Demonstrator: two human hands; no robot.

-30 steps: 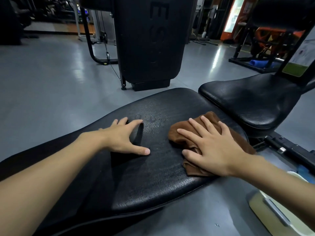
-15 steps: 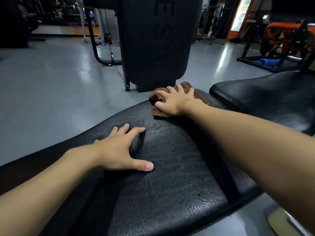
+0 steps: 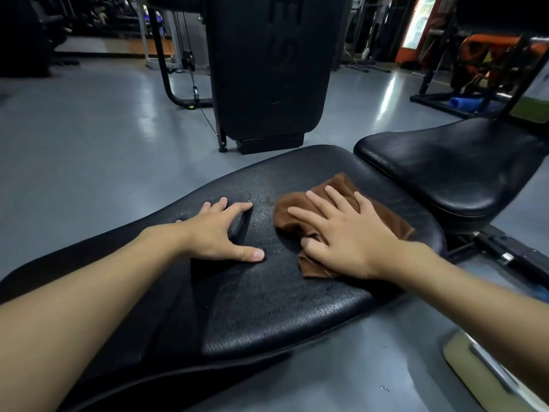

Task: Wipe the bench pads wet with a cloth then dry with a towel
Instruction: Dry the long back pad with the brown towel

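Back from the far edge, the right hand (image 3: 350, 242) presses the cloth (image 3: 297, 209) flat (fingers spread, not gripping); left hand (image 3: 217, 236) braces open just beside, pad (image 3: 267, 307) stretching leftward.

dim overhead light, glare streaks on floor (image 3: 386, 93), wide-angle edge distortion

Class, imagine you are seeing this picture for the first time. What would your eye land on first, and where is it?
The brown cloth stands out first, bunched under the right hand, which presses it onto the long black bench pad. To its left, the left hand rests on the pad with its fingers spread. A second black seat pad sits behind them on the right.
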